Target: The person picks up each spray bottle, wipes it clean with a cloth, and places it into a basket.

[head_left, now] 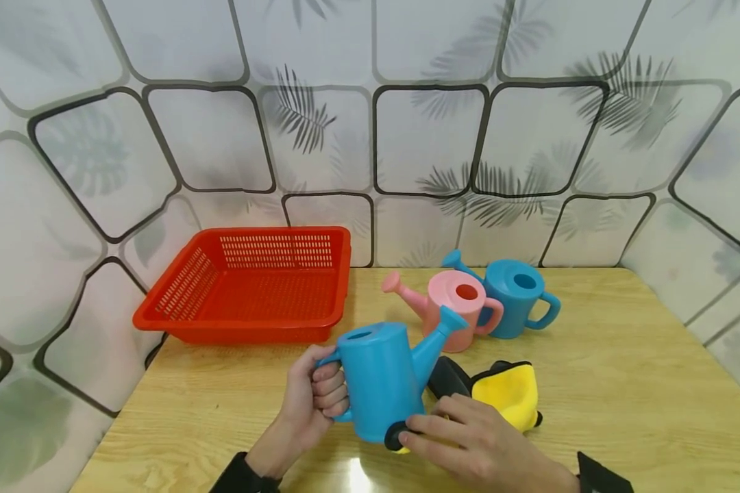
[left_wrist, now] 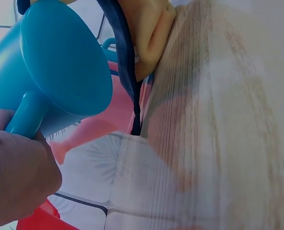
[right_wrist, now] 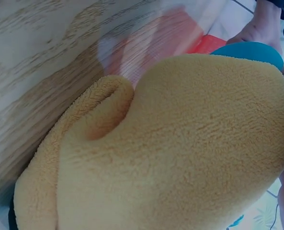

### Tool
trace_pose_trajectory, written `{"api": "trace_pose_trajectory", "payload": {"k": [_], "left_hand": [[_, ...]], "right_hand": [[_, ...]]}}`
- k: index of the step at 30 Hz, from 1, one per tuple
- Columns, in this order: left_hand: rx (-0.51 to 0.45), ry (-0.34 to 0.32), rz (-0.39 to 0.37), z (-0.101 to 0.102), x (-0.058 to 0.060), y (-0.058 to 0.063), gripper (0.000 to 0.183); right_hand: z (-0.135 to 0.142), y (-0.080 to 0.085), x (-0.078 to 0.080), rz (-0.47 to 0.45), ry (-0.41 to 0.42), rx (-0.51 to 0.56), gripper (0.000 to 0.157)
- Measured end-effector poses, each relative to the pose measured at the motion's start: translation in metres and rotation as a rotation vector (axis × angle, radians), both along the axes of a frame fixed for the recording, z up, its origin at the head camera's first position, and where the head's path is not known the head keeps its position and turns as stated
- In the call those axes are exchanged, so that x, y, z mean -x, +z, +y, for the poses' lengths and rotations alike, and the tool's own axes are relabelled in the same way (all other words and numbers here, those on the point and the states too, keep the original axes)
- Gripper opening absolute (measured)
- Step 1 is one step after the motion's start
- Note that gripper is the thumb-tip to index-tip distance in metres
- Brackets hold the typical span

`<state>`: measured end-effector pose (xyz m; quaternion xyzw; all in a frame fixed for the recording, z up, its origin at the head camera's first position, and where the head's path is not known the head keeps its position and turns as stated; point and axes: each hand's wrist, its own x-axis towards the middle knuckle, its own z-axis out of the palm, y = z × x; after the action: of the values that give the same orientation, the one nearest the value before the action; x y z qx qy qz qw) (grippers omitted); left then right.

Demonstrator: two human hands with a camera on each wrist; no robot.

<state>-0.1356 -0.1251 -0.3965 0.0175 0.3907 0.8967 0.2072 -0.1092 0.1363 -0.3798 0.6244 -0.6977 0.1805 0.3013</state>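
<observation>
My left hand (head_left: 308,400) grips the handle of a blue watering can (head_left: 376,383), held up over the table with its spout pointing right. In the left wrist view the can's round base (left_wrist: 67,57) faces the camera. My right hand (head_left: 484,438) holds a cloth (head_left: 514,396), yellow on one side and black on the other, with its fingertips at the can's lower right edge. A fold of the cloth shows between those fingers and the can. Its fluffy yellow side (right_wrist: 180,143) fills much of the right wrist view and hangs loosely folded.
A red plastic basket (head_left: 240,333) stands at the back left. Behind the held can, a pink watering can (head_left: 447,298) stands just in front of a second blue watering can (head_left: 508,308). The wooden table (head_left: 641,383) meets a patterned wall covering (head_left: 432,144) at the back.
</observation>
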Motion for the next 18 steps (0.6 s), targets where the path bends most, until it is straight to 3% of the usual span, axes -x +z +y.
{"api": "trace_pose_trajectory", "payload": {"k": [11, 18], "left_hand": [[-0.054, -0.017, 0.067, 0.0016, -0.0001, -0.0025, 0.047], [-0.062, -0.026, 0.061, 0.0034, -0.0016, -0.0032, 0.047]], "right_hand": [[-0.0003, 0.0036, -0.0009, 0.016, 0.009, 0.012, 0.029], [0.0027, 0.0014, -0.0005, 0.003, 0.01, 0.009, 0.027]]}}
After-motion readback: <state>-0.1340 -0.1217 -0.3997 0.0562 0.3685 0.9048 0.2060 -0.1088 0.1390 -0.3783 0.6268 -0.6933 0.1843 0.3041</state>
